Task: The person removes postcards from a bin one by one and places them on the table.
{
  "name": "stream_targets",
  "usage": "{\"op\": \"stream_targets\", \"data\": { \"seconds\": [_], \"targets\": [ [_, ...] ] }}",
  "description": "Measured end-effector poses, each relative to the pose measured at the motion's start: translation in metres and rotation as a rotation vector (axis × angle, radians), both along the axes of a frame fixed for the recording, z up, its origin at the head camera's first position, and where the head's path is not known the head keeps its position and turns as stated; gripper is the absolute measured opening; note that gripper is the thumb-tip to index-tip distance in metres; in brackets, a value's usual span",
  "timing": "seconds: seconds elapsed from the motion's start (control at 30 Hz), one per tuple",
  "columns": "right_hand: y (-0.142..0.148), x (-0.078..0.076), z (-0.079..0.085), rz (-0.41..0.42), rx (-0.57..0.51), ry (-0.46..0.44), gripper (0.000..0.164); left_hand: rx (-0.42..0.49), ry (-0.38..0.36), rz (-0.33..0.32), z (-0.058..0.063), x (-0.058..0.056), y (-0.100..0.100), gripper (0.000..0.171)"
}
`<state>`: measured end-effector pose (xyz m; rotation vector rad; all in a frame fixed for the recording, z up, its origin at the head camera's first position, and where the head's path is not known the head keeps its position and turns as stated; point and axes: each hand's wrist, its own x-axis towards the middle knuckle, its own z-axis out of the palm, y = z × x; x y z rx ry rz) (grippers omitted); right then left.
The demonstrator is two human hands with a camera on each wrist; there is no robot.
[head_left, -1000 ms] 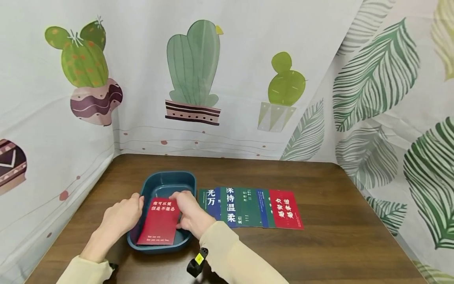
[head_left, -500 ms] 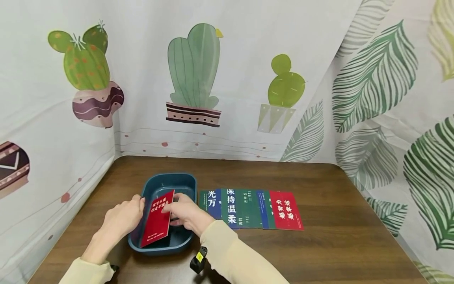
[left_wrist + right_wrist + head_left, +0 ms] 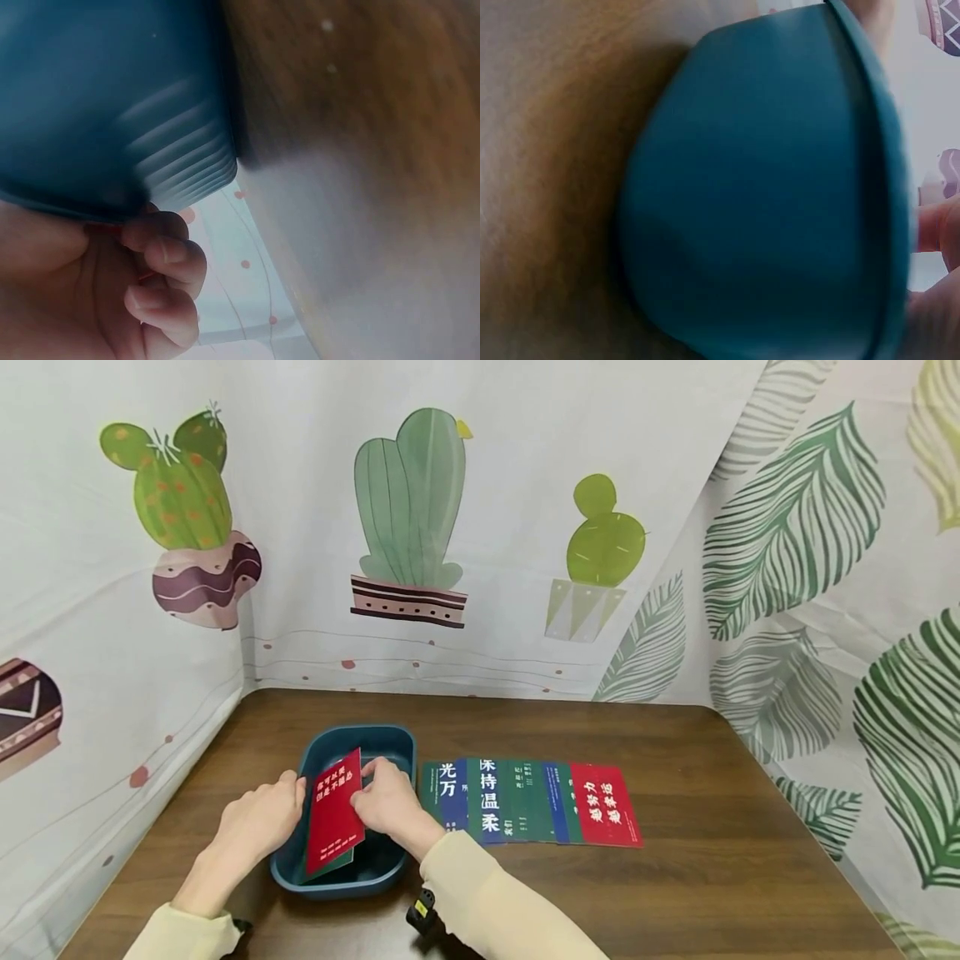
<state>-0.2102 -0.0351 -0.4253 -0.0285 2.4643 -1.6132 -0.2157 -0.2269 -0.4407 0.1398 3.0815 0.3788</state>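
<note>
Left of centre on the brown tabletop (image 3: 720, 877), toward nine o'clock, a blue tray (image 3: 339, 890) holds a tilted red card (image 3: 334, 814). The right hand (image 3: 393, 803) pinches its three-o'clock edge; the left hand (image 3: 262, 814) curls its fingers round the nine-o'clock rim. A cactus-print cloth (image 3: 510, 485) hangs at twelve.

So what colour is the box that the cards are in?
The box is dark blue, a bit greeny. It shows best in the head view.

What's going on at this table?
A person is sorting through or handling cards in a blue tub. The right hand holds a red card slanted there, with part of a green card showing below it. The left hand is at the tub's left rim. More cards overlap on the table beside it.
</note>
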Motion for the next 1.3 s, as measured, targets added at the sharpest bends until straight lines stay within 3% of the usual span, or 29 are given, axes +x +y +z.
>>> {"op": "stream_targets", "data": {
  "seconds": [0.17, 0.43, 0.67, 0.87, 1.1, 1.3],
  "targets": [
    [0.01, 0.001, 0.008, 0.028, 0.014, 0.044, 0.011, 0.004, 0.036, -0.008, 0.0, 0.002, 0.0, 0.028],
    [0.026, 0.002, 0.016, 0.09, 0.215, 0.199, 0.016, 0.001, 0.054, -0.012, -0.001, 0.003, -0.001, 0.026],
    [0.036, -0.001, 0.016, 0.076, 0.218, 0.236, 0.013, -0.002, 0.051, -0.006, -0.002, 0.003, -0.002, 0.027],
    [0.05, -0.003, 0.014, 0.032, 0.061, 0.172, 0.008, -0.001, 0.055, -0.007, -0.001, 0.004, -0.002, 0.028],
    [0.083, -0.006, 0.014, -0.011, -0.245, 0.12, 0.022, -0.004, 0.045, -0.009, -0.001, 0.003, 0.001, 0.028],
    [0.116, -0.008, 0.021, -0.049, -0.37, 0.135, 0.032, -0.008, 0.068, -0.016, -0.002, 0.002, 0.0, 0.027]
  ]
}}
